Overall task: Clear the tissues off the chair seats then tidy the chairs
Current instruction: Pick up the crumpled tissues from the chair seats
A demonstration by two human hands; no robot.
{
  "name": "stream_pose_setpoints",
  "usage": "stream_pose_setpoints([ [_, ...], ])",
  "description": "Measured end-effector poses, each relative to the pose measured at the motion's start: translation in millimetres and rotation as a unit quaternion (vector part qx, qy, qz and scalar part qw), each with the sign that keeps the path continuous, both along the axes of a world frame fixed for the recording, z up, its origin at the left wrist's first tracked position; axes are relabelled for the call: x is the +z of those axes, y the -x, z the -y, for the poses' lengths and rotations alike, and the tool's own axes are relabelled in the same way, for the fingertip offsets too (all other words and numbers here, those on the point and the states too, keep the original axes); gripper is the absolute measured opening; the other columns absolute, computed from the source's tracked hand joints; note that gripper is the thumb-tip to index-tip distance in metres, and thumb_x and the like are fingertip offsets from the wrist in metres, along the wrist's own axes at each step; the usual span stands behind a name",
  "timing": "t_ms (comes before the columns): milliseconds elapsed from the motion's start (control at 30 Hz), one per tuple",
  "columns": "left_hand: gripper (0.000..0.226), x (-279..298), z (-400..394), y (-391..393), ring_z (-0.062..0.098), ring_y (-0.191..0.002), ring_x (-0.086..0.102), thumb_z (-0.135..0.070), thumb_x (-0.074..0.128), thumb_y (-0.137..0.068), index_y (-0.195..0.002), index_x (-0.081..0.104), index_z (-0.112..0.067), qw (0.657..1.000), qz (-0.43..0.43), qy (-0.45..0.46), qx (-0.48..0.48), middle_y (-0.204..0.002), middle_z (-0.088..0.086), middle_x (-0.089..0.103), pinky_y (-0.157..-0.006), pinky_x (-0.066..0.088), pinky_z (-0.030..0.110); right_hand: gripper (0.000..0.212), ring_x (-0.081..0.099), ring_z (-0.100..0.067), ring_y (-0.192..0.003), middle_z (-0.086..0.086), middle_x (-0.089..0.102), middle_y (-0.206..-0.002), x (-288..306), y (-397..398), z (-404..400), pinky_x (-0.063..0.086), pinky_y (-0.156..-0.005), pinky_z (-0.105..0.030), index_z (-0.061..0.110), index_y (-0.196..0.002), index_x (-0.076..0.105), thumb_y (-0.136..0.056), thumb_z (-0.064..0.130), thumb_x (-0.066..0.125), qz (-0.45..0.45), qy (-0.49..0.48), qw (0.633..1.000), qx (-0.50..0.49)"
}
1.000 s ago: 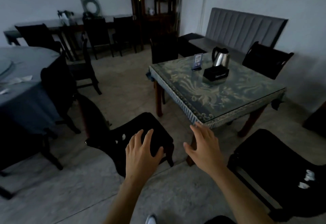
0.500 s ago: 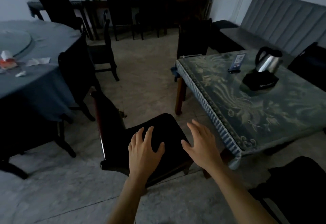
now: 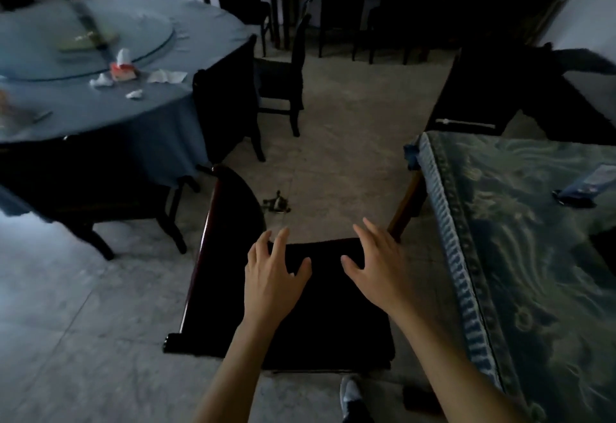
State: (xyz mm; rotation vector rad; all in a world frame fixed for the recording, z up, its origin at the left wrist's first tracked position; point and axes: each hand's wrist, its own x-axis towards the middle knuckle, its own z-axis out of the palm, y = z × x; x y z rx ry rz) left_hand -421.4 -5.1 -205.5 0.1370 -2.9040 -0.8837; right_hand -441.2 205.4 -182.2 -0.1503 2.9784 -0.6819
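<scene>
Single view only, head-mounted and wide-angle. It looked forward and steeply down from standing height onto a dark chair [image 3: 300, 306] directly below, close in. The square table [image 3: 533, 256] filled the right edge; the round table [image 3: 140, 112] lay at upper left. Further chairs and the far wall stood well back at the top.

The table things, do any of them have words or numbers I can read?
No text can be read.
Card stand on the patterned square table: print too blurred.
Tissue pack on the round table: red and white, any label too blurred.
</scene>
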Motion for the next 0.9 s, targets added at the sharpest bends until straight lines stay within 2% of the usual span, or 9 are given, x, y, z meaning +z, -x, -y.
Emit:
stream_pose_setpoints([
  [200, 0.071, -23.2, -20.8, 32.3, 0.031, -0.141, 0.027, -0.056, 0.057, -0.087, -0.147, 0.025, -0.036, 0.995, 0.028, -0.046, 0.087, -0.156, 0.006, 0.022, -0.108, 0.039, 0.049, 0.067, 0.016, -0.021, -0.148, 0.003, 0.016, -0.162, -23.9, 67.7, -11.7, 0.023, -0.115, -0.043, 0.022, -0.151, 0.029, -0.094, 0.049, 0.051, 0.017, 0.014, 0.998, 0.066],
  [367, 0.069, -81.3, -19.2, 52.1, 0.025, -0.138, 0.033, -0.055, 0.057, -0.087, -0.146, 0.024, -0.038, 0.984, 0.079, -0.092, 0.134, -0.154, 0.002, 0.025, -0.104, 0.045, 0.047, 0.067, 0.015, -0.020, -0.148, 0.002, 0.016, -0.162, -72.8, 101.4, 3.6, 0.025, -0.117, -0.045, 0.021, -0.152, 0.029, -0.094, 0.048, 0.051, 0.061, 0.042, 0.994, 0.084],
  [600, 0.067, -194.3, -3.3, 75.1, 0.024, -0.136, 0.038, -0.047, 0.061, -0.088, -0.146, 0.031, -0.031, 0.965, 0.141, -0.130, 0.180, -0.153, 0.002, 0.029, -0.107, 0.041, 0.041, 0.067, 0.022, -0.025, -0.145, -0.004, 0.023, -0.160, -183.1, 125.1, 35.2, 0.030, -0.113, -0.047, 0.018, -0.148, 0.034, -0.091, 0.044, 0.058, 0.107, 0.052, 0.989, 0.091],
  [733, 0.064, -259.8, -4.4, 78.8, 0.020, -0.134, 0.040, -0.035, 0.065, -0.088, -0.145, 0.037, -0.022, 0.958, 0.133, -0.164, 0.193, -0.149, 0.005, 0.038, -0.106, 0.035, 0.028, 0.067, 0.021, -0.024, -0.146, -0.004, 0.022, -0.160, -253.2, 130.0, 45.6, 0.026, -0.114, -0.044, 0.020, -0.149, 0.033, -0.092, 0.040, 0.060, 0.145, 0.079, 0.983, 0.079],
  [900, 0.065, -340.4, -7.5, 73.2, 0.018, -0.139, 0.036, -0.036, 0.062, -0.090, -0.147, 0.034, -0.025, 0.955, 0.140, -0.154, 0.211, -0.153, 0.000, 0.035, -0.112, 0.034, 0.033, 0.069, 0.025, -0.028, -0.144, -0.008, 0.026, -0.159, -338.2, 132.9, 55.0, 0.026, -0.117, -0.043, 0.016, -0.149, 0.034, -0.090, 0.035, 0.064, 0.183, 0.088, 0.976, 0.078],
])
